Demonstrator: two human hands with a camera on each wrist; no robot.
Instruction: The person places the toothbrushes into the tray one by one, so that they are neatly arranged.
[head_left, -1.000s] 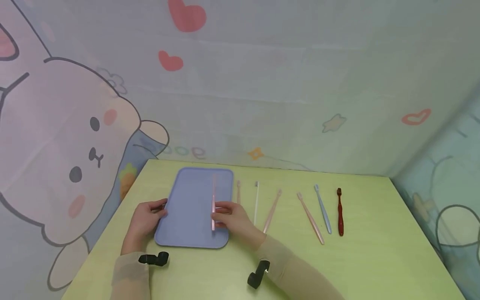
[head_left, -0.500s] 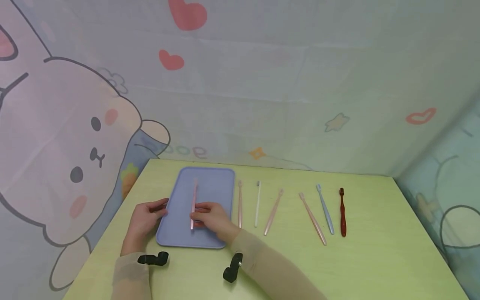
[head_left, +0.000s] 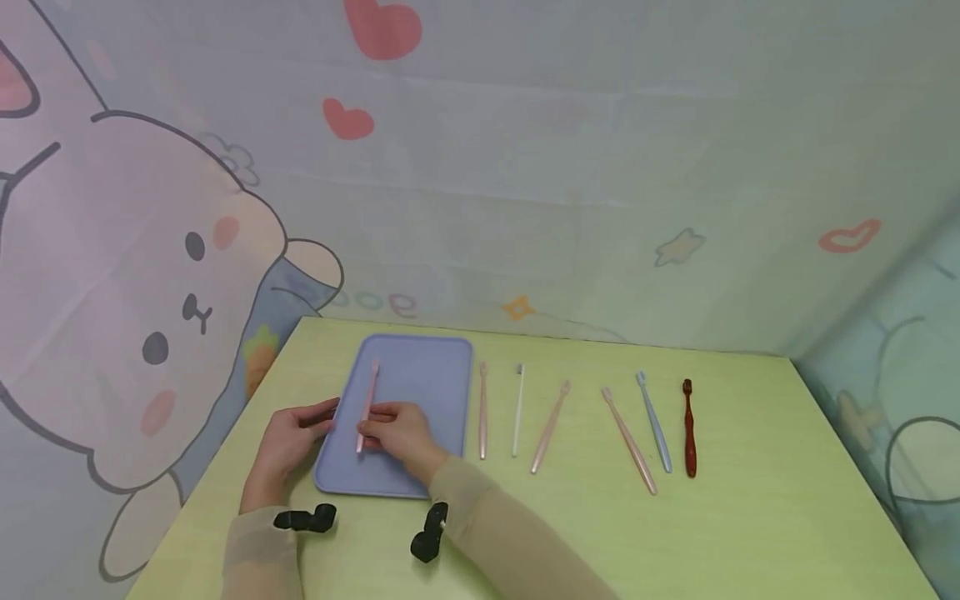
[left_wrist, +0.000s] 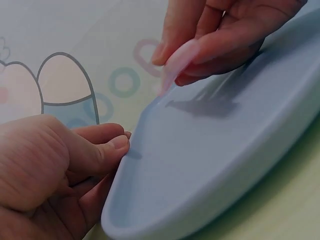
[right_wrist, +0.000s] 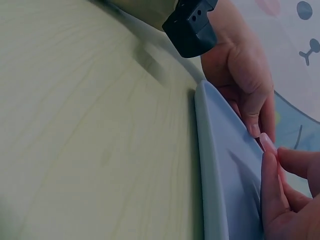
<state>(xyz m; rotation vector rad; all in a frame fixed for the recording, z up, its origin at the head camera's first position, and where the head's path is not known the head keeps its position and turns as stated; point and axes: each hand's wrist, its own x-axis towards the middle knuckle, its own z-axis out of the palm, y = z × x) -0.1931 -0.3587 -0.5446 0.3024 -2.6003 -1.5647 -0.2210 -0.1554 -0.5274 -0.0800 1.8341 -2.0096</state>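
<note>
A pink toothbrush (head_left: pixel 371 389) is pinched between the thumb and fingers of my right hand (head_left: pixel 400 431), over the left part of a blue-lilac tray (head_left: pixel 431 367). Its head points to the far side. In the left wrist view the handle end (left_wrist: pixel 181 61) is above the tray surface and casts a shadow there with the hand. My left hand (head_left: pixel 292 442) holds the tray's left edge, thumb at the rim (left_wrist: pixel 122 177) and fingers along the outer side. From the right wrist, the toothbrush handle (right_wrist: pixel 268 144) shows between thumb and fingers.
Right of the tray, several toothbrushes lie spaced out on the yellow-green table (head_left: pixel 757 483): a pink one (head_left: pixel 483 417), a white one (head_left: pixel 518 417), more pink ones (head_left: pixel 550 429), a blue one (head_left: pixel 655 425) and a dark red one (head_left: pixel 689 433). A printed cloth (head_left: pixel 570 167) hangs behind.
My right hand has carried the pink toothbrush leftward across the tray, from its right side to its left, and lower. My left hand has stayed at the tray's edge.
</note>
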